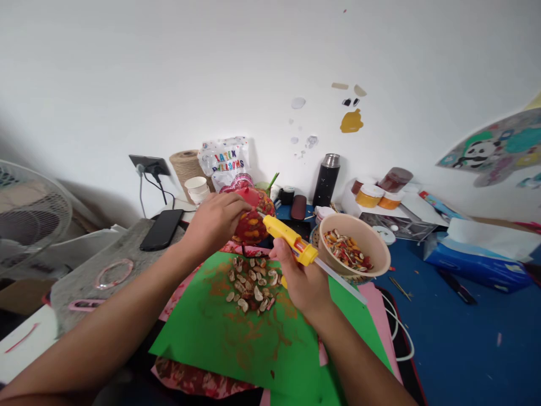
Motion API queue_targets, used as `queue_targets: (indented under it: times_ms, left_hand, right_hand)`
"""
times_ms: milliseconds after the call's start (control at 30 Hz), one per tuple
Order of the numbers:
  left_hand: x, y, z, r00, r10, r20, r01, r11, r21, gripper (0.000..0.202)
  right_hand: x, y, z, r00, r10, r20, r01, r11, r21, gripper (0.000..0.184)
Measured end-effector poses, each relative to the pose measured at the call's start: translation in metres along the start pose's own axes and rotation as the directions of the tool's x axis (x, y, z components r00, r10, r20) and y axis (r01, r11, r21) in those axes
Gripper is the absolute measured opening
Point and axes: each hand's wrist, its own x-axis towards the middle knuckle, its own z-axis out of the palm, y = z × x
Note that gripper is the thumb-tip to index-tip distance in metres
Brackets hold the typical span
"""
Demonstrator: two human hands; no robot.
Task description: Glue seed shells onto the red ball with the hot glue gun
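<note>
My right hand (305, 285) is wrapped round a yellow hot glue gun (281, 231), with a long clear glue stick (342, 281) jutting from its rear. The gun's nozzle points left, close to the fingers of my left hand (215, 220). Those fingers are pinched together at the red rounded form (249, 228), which has orange, red and green pieces on its surface; whatever they hold is hidden. Below both hands, a loose pile of peanut shells (253, 285) lies on a green sheet (203, 332) smeared with brownish-orange paint.
At right stands a beige bowl (378, 248) of coloured shell pieces. Behind are a black thermos (327, 180), a balloon bag (226, 160), a twine spool (188, 169) and paper cups (198, 189). A phone (162, 230) lies left; a blue tissue pack (477, 262) lies right.
</note>
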Motion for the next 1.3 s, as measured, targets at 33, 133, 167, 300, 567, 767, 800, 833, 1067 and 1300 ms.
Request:
queue_targets:
  times_ms: [33,133,167,300,567,767,800,833,1067,1300]
  left_hand:
    - [0.000,0.000,0.000,1.000,-0.001,-0.007,0.001,1.000,-0.004,0.034]
    - [-0.001,-0.001,0.000,1.000,-0.007,-0.021,0.007,1.000,-0.004,0.036]
    - [-0.001,-0.001,0.000,1.000,-0.007,-0.022,0.007,1.000,-0.008,0.036]
    - [-0.002,-0.001,-0.001,0.999,-0.031,-0.032,0.030,0.998,-0.057,0.036]
    - [-0.006,0.007,-0.035,0.964,-0.226,-0.138,0.197,0.960,-0.200,0.028]
    - [-0.011,0.024,-0.047,0.989,-0.113,-0.098,0.074,0.939,-0.335,0.023]
    - [-0.011,0.027,-0.045,0.999,-0.045,-0.031,0.031,0.933,-0.359,0.023]
    - [-0.012,0.029,-0.042,0.999,0.019,0.050,0.000,0.930,-0.367,0.023]
    - [-0.016,0.031,-0.018,0.839,0.159,0.521,-0.057,0.977,-0.207,0.016]
    - [-0.017,0.038,-0.011,0.705,0.126,0.698,-0.087,0.992,-0.091,0.019]
  right_hand:
    - [0.000,0.001,0.000,1.000,-0.004,-0.002,0.004,1.000,-0.007,0.050]
    - [-0.001,0.002,0.000,1.000,-0.009,-0.006,0.009,1.000,-0.015,0.049]
    - [-0.001,0.002,-0.001,1.000,-0.010,-0.003,0.010,1.000,-0.016,0.049]
    - [-0.001,0.000,-0.002,1.000,-0.013,0.003,0.013,1.000,-0.015,0.050]
    - [0.003,-0.006,-0.002,0.997,0.076,-0.021,-0.074,0.995,0.063,0.060]
    - [0.005,-0.007,-0.003,0.985,0.140,-0.097,-0.131,0.986,0.100,0.066]
    - [0.006,-0.007,-0.003,0.985,0.142,-0.103,-0.131,0.986,0.102,0.067]
    - [0.006,-0.007,-0.003,0.984,0.141,-0.106,-0.131,0.986,0.103,0.067]
    - [0.005,-0.008,-0.002,0.984,0.133,-0.116,-0.123,0.988,0.092,0.063]
    - [0.004,-0.007,-0.001,0.990,0.100,-0.098,-0.090,0.991,0.099,0.061]
